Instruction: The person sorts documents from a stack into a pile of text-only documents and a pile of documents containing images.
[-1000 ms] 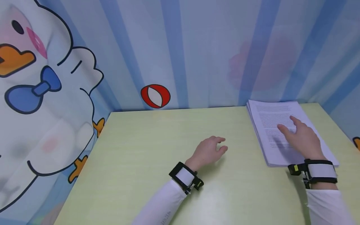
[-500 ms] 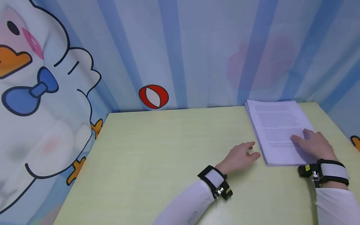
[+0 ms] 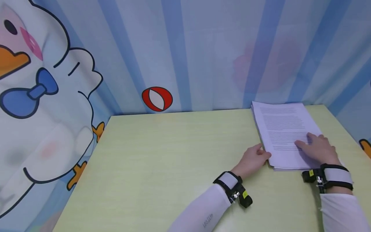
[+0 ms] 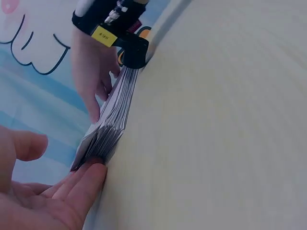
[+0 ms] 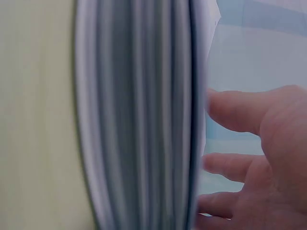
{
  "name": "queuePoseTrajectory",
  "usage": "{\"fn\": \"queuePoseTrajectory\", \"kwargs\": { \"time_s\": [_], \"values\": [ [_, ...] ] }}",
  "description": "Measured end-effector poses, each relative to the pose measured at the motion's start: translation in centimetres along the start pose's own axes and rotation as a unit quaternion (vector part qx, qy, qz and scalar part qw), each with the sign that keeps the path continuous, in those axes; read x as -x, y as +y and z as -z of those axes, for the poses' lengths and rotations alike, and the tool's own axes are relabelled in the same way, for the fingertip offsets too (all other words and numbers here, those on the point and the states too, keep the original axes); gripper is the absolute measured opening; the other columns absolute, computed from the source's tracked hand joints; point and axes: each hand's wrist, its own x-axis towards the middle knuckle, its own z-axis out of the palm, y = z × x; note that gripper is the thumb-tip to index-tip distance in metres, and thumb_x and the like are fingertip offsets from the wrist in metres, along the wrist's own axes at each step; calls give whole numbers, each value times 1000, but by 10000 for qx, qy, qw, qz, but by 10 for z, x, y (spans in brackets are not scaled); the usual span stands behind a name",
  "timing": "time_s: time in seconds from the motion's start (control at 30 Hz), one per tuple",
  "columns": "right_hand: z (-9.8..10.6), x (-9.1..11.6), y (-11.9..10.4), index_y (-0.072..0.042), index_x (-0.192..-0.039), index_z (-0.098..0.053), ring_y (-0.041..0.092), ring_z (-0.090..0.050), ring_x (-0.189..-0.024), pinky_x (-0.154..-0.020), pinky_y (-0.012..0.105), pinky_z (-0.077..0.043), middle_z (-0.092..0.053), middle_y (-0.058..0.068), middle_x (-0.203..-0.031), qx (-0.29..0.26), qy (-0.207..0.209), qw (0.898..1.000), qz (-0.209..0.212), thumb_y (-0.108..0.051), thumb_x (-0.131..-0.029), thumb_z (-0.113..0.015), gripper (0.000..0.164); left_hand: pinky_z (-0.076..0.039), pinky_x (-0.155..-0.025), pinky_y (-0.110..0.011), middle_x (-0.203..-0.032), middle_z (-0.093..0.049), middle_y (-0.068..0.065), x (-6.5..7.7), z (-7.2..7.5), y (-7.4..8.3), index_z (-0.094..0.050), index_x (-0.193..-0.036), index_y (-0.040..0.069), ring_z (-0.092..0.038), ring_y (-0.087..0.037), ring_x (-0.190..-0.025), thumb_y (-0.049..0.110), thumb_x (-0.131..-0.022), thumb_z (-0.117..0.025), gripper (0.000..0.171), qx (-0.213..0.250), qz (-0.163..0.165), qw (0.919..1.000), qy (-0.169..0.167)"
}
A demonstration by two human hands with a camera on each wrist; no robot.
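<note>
A thick stack of printed paper (image 3: pixel 281 124) lies at the table's back right, lines of text on its top sheet. At its left edge is my left hand (image 3: pixel 251 161). In the left wrist view, the fingers (image 4: pixel 79 189) touch the side of the layered sheets, while the thumb (image 4: pixel 31 145) stands apart from them. My right hand (image 3: pixel 320 150) rests on the top sheet near the lower right, fingers spread. In the right wrist view, the blurred sheet edges (image 5: pixel 144 105) fill the middle and the right fingertips meet the top face.
The pale wooden table (image 3: pixel 162 161) stretches left of the stack. Behind it hangs a blue striped curtain (image 3: pixel 203 58) printed with a red and white ball and a large white duck. Each wrist wears a strapped camera (image 3: pixel 245 197).
My left hand has moved right across the table to the stack's left edge. My right hand has come down onto the top sheet and shifted toward the lower right.
</note>
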Motion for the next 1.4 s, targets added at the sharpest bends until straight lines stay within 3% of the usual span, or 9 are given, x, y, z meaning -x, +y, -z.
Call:
{"fn": "queuePoseTrajectory", "kwargs": {
  "time_s": [0.07,0.23,0.33,0.5,0.77,0.93,1.17,1.3,1.4],
  "values": [
    [-2,-1,-3,22,-142,-26,68,-25,-124,-92,76,-27,-26,54,-136,-6,-32,10000,68,-50,-102,-38,83,-54,-72,-22,-98,-74,-2,-3,0,-1,-62,-131,10,-65,-8,-77,20,-96,-62,36,536,153,9984,136],
    [-6,-3,-17,21,-142,-28,69,-21,-130,-101,76,-27,-26,53,-139,37,-176,9996,212,-51,-102,-39,84,-60,-76,-37,-95,-75,-9,-11,3,-3,-67,-117,5,-72,-19,-82,15,-95,-62,25,1347,289,9900,316],
    [-8,-3,-28,20,-144,-28,68,-21,-132,-103,74,-29,-27,52,-141,13,-319,9991,271,-52,-102,-39,84,-58,-73,-31,-95,-74,-6,-15,8,-3,-67,-112,7,-69,-15,-81,18,-94,-62,21,1112,285,9917,575],
    [-13,-4,-42,17,-146,-29,66,-23,-133,-104,72,-29,-27,49,-143,-147,-386,9989,222,-53,-102,-38,82,-39,-56,-22,-86,-70,-4,-19,17,-2,-70,-103,8,-53,-9,-67,18,-94,-60,17,88,358,9922,1193],
    [-19,-3,-43,18,-146,-26,65,-26,-131,-103,71,-30,-29,49,-143,-269,-193,9994,112,-48,-102,-38,81,-33,-50,-22,-70,-57,-1,-20,19,-5,-69,-83,6,-46,-10,-59,17,-94,-60,18,-385,406,9890,1372],
    [-18,-2,-39,17,-148,-23,65,-27,-130,-102,71,-31,-28,48,-144,-364,-132,9992,56,-50,-102,-36,82,-33,-52,-24,-72,-62,-3,-21,21,-6,-71,-81,7,-47,-11,-60,18,-95,-59,22,-756,290,9817,1722],
    [-15,-3,-42,13,-152,-15,65,-27,-133,-105,70,-29,-26,47,-146,-941,156,9954,56,-52,-102,-37,84,-46,-69,-25,-97,-72,-8,-23,30,-12,-70,-116,7,-57,-10,-78,12,-99,-54,24,295,147,9868,1589],
    [-9,-2,-46,9,-155,-2,63,-25,-136,-108,70,-27,-21,47,-149,-1518,335,9878,-128,-52,-102,-38,89,-48,-76,-29,-99,-70,-8,-22,36,-16,-67,-120,6,-59,-11,-83,13,-101,-50,26,821,29,9868,1399],
    [-2,1,-49,1,-156,10,61,-24,-139,-109,70,-27,-12,43,-154,-2093,205,9764,-487,-56,-100,-39,94,-48,-81,-31,-101,-69,-5,-21,42,-20,-66,-119,8,-60,-11,-86,15,-102,-48,26,1132,-30,9847,1323]
  ]
}}
